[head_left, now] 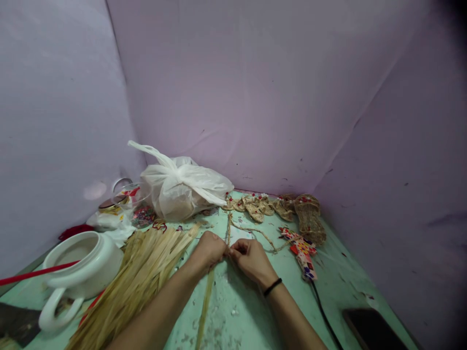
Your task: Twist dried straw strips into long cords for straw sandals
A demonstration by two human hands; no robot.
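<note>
Straw strip [205, 308]: flat, extending toward the wearer from beneath the left hand [210, 247].
Hands: left curled closed, right hand [251, 258] pinching; both grip the twisted cord [229, 232].
Twisted cord: over the tabletop [237, 311]; probably light, pliable, prone to unravel; best pinched near its end.
White plastic bag [186, 187]: tied, beyond.

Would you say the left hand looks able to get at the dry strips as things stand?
Probably yes: the dry strips lie close beside the left hand, with nothing evident between them, though that hand seems busy at the fibre cord.
</note>
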